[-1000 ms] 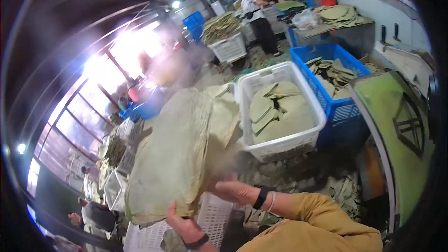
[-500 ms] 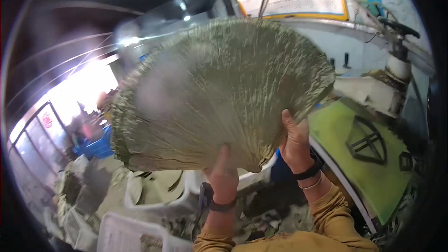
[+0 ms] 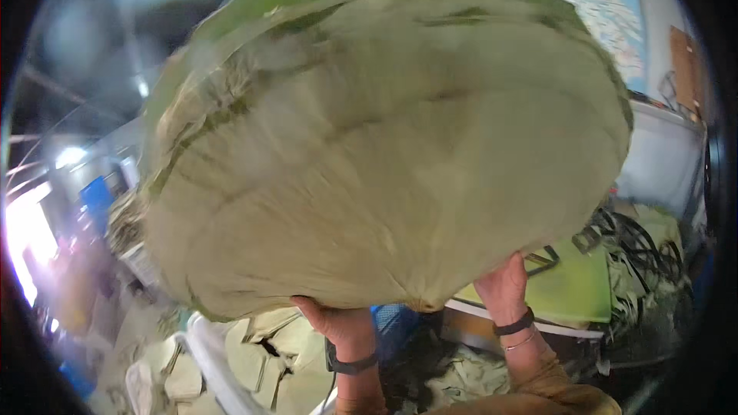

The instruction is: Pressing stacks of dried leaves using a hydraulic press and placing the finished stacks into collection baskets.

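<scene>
Raised in front of me is a large fan-shaped dried lotus leaf (image 3: 400, 177), pale green-tan, with veins spreading from a knob at its lower edge. A greener layer shows behind its upper rim. My left hand (image 3: 342, 327) grips the lower edge left of the knob, thumb on the near face and the other fingers hidden behind. On the right, my right hand (image 3: 506, 288) holds the lower right edge, its fingers also mostly out of sight. Under my left hand are several more flat, pale leaf pieces (image 3: 296, 361).
A white crate (image 3: 219, 361) stands below on the left, beside other pale leaf pieces (image 3: 183, 376). To the right are a yellow-green panel (image 3: 573, 288) and tangled black strips (image 3: 642, 250). A blue mesh-like item (image 3: 393, 327) sits between my arms. A map (image 3: 607, 23) hangs on the wall.
The leaf has come higher and closer, now filling much more of the view and showing a smoother face. My left hand has moved left and down. My view has turned right.
</scene>
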### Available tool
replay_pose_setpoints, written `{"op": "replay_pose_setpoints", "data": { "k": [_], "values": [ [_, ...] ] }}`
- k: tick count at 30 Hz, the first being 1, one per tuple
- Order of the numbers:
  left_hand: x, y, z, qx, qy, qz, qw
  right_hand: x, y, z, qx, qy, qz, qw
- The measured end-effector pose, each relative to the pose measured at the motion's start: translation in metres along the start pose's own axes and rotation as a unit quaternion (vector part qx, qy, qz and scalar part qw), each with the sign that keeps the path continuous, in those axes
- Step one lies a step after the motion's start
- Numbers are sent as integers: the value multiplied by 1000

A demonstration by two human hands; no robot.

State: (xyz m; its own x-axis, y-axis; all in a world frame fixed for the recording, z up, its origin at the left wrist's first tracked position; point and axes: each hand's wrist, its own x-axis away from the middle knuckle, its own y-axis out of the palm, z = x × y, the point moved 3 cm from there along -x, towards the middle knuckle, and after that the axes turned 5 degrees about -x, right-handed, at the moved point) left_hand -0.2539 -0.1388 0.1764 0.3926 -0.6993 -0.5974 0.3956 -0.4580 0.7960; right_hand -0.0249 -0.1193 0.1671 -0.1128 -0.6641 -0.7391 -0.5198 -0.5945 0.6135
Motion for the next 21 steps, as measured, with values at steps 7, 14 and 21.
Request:
{"op": "replay_pose_setpoints", "data": {
  "k": [7, 14, 21],
  "values": [
    [-62, 31, -68, 9, -235, 88, 968, -12, -18, -62, -19, -5, 21, 1000],
    [-34, 12, -141, -34, -190, 22, 981, -22, -28, -84, 65, -14, 128, 990],
    [33, -31, -214, -321, -302, -10, 897, -1, -102, -99, 257, 208, 208, 921]
  ]
}}
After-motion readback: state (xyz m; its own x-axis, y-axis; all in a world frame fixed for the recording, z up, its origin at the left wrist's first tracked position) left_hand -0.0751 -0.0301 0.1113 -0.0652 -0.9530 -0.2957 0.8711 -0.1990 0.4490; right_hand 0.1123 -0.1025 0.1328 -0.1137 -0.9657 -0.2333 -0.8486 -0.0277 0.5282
